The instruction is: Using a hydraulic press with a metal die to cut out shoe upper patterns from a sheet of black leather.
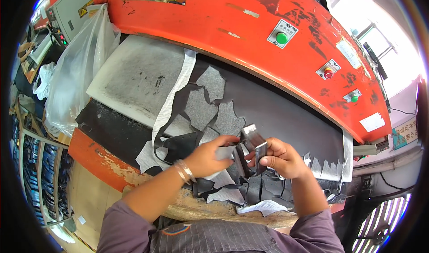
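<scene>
A steel cutting die (pixel 254 139), a shiny metal band with an open middle, is gripped between the thumb and fingers of my right hand (pixel 284 159). Close against its left side, my left hand (pixel 206 160) pinches a small pale grey cut piece (pixel 225 153) between thumb and fingers. Beneath both hands lies dark sheet material (pixel 286 107) with a grey fuzzy backing, probably leather. Several cut-out grey pieces (pixel 201 109) rest on it, edge to edge. Black scraps (pixel 272 186) and a white-backed offcut (pixel 263 207) are heaped along the near edge.
An orange press beam (pixel 214 22) spans the far side, bearing green buttons (pixel 281 38) and a red knob (pixel 328 73). At the left are a pale cutting board (pixel 138 80) and a clear plastic bag (pixel 78 74). Filled shelves (pixel 40 177) stand farther left.
</scene>
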`<action>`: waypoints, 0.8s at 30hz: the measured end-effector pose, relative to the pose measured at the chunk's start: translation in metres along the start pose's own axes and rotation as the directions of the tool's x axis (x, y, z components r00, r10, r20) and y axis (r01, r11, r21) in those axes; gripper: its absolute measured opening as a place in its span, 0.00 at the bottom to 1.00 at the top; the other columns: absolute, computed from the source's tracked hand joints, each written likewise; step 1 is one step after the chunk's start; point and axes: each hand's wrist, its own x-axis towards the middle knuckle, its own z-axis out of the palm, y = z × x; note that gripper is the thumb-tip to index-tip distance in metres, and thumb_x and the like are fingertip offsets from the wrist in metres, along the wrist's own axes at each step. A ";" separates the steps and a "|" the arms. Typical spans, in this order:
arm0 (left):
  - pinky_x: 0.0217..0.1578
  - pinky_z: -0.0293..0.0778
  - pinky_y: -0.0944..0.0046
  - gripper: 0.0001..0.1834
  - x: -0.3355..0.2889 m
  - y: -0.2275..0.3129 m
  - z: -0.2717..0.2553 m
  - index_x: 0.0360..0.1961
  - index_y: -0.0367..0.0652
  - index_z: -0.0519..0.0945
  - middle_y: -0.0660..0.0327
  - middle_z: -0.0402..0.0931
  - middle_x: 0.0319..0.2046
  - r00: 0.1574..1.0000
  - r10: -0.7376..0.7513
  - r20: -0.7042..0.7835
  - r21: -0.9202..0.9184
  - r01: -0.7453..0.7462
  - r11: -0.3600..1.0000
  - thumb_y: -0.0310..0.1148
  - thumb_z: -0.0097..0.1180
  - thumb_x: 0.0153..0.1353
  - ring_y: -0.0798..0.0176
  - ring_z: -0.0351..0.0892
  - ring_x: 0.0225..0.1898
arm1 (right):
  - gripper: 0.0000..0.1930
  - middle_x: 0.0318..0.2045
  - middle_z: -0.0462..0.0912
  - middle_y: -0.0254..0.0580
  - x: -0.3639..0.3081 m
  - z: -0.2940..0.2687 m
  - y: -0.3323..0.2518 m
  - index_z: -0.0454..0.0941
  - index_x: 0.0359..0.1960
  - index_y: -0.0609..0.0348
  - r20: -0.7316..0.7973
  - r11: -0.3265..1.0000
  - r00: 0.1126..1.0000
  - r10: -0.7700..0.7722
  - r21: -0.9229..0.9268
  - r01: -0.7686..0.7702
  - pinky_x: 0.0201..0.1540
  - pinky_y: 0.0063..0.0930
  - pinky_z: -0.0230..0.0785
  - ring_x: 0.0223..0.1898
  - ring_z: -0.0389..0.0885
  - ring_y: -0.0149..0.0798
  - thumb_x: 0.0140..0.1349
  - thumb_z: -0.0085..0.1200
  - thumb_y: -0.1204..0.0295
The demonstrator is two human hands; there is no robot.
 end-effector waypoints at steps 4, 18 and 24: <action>0.58 0.66 0.59 0.36 -0.032 0.030 -0.032 0.61 0.44 0.68 0.48 0.68 0.58 0.982 0.185 -0.026 0.887 -0.063 0.458 0.40 0.66 0.51 0.50 0.71 0.58 | 0.06 0.33 0.81 0.32 0.032 -0.039 -0.015 0.79 0.37 0.52 0.386 0.368 0.909 -0.156 -0.831 0.417 0.45 0.31 0.61 0.42 0.74 0.35 0.59 0.54 0.73; 0.63 0.57 0.52 0.41 0.143 -0.056 -0.064 0.67 0.30 0.48 0.53 0.76 0.54 0.874 0.221 -0.432 0.714 0.182 0.676 0.22 0.46 0.51 0.44 0.69 0.57 | 0.14 0.49 0.77 0.46 0.127 -0.150 0.068 0.77 0.41 0.56 0.419 -0.125 0.808 -0.414 -0.905 0.406 0.50 0.36 0.70 0.47 0.76 0.47 0.50 0.51 0.76; 0.66 0.53 0.53 0.40 0.139 -0.066 -0.067 0.66 0.26 0.48 0.55 0.75 0.55 0.836 0.345 -0.426 0.780 0.146 0.609 0.24 0.46 0.52 0.53 0.69 0.59 | 0.55 0.67 0.55 0.64 0.113 -0.077 0.106 0.48 0.68 0.69 -0.445 0.492 0.827 -0.343 -0.835 -0.245 0.69 0.49 0.41 0.69 0.53 0.55 0.46 0.65 0.47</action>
